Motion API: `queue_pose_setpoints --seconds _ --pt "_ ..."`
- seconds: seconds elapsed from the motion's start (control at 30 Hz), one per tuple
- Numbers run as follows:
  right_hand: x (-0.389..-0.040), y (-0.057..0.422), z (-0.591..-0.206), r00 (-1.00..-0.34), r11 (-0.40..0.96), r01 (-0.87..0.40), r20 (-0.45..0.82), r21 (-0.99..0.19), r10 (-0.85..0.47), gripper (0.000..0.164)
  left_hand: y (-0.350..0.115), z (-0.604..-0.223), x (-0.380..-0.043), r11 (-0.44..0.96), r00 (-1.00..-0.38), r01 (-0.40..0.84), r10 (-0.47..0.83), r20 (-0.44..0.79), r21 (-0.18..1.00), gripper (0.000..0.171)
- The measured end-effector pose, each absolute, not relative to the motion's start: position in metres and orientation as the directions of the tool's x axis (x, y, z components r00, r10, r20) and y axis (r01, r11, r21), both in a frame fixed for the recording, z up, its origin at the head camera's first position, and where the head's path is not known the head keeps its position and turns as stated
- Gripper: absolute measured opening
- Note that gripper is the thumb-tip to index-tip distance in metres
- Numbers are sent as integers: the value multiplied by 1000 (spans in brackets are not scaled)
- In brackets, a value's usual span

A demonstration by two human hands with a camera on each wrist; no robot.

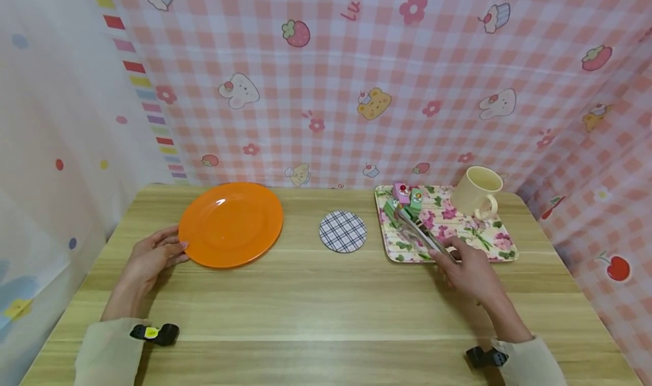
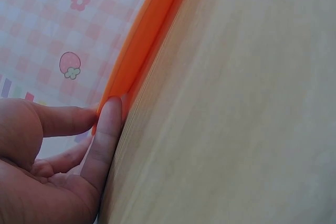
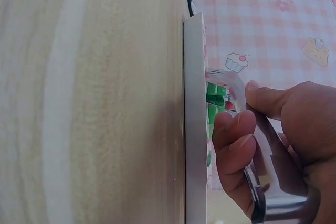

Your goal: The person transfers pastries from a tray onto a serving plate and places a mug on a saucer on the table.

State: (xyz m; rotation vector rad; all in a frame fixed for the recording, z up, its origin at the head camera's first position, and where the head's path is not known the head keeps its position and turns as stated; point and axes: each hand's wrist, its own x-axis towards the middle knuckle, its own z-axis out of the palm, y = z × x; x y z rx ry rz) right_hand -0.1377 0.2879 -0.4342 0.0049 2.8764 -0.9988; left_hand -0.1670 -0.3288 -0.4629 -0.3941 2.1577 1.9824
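The left hand (image 1: 153, 256) pinches the left rim of a round orange plate (image 1: 231, 224), thumb on top and fingers beneath. From the left wrist view, the plate's edge (image 2: 137, 40) runs low along the wood. In the right hand (image 1: 468, 267) are metal tongs (image 1: 428, 236), gripped by their sides. Their tips reach a small green wrapped piece (image 1: 391, 210) on a floral tray (image 1: 438, 250); whether they hold it I cannot tell. Beside it sit a pink piece (image 1: 400, 192) and another green one (image 1: 416, 197). Green wrappers (image 3: 215, 95) show beyond the tray's wall in the right wrist view.
A cream mug (image 1: 476, 191) stands at the tray's back right corner. Between plate and tray lies a round checked coaster (image 1: 343, 231). Behind the wooden table (image 1: 316, 312) hangs a pink checked cloth (image 1: 326, 91), which also closes the right side.
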Motion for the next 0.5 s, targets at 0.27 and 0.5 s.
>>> queue_pose_setpoints --seconds 0.27,0.5 --pt "-133 288 -431 -998 777 14 -53 -629 -25 44 -329 -465 -167 62 -949 -311 -70 -306 949 72" --pt "-132 287 -426 -999 783 -12 -25 -622 -36 42 -328 -462 -166 53 -952 -301 -70 -297 952 72"
